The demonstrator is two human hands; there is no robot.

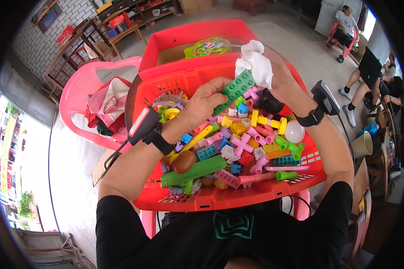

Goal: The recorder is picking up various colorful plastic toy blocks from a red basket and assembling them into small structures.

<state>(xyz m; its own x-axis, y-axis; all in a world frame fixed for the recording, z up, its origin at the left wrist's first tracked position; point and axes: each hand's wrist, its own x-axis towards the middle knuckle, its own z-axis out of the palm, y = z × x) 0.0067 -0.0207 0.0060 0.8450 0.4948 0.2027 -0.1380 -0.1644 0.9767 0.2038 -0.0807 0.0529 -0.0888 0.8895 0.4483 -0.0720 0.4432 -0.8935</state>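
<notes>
My left hand (205, 99) is closed round the lower end of a long green studded building brick (237, 89), held tilted above the toys. At the brick's upper end, my right hand (280, 76) grips a crumpled white cloth (256, 65) that touches the brick. Part of the right hand's fingers is behind the cloth. Below both hands, a red plastic basket (202, 204) is filled with colourful toy pieces, among them a pink cross-shaped connector (241, 143), a long green half-round piece (195, 171), a white ball (295, 132) and a brown egg-shaped piece (184, 162).
Behind the basket sits a red box (159, 54) with a green-yellow toy (206, 47) in it. A pink chair (76, 96) on the left bears some cloths (110, 101). People sit at the right, one on a red chair (351, 40). Straps hold devices on both my wrists.
</notes>
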